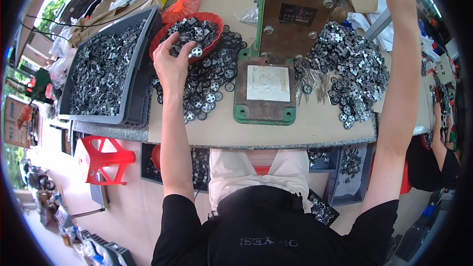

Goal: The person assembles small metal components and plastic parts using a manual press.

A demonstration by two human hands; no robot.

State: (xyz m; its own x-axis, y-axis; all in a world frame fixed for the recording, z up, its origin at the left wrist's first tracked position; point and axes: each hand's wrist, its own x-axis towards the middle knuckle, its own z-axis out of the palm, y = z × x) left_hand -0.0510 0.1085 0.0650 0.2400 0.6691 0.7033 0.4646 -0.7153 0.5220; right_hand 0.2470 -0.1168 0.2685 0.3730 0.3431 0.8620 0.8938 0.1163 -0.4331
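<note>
My left hand (171, 61) is over the near side of a red scalloped bowl (218, 21) filled with small round black wheels. Its thumb and fingers are apart, and one wheel with a pale cross-shaped centre (197, 52) shows just beside the thumb tip. Whether the thumb touches that wheel I cannot tell. More black wheels (211, 97) lie loose on the table around the bowl. To their right stands a green and brown press (290, 24), with a whitish plate (268, 83) on its base. My right forearm (405, 44) stretches up past the press; the hand is beyond the top edge.
A grey bin (120, 118) of small dark parts is on the left. Right of the press lie thin metal pins (318, 83) and a heap of dark clips (352, 59). A red stool (101, 157) stands on the floor. Another person's arm (437, 133) shows at far right.
</note>
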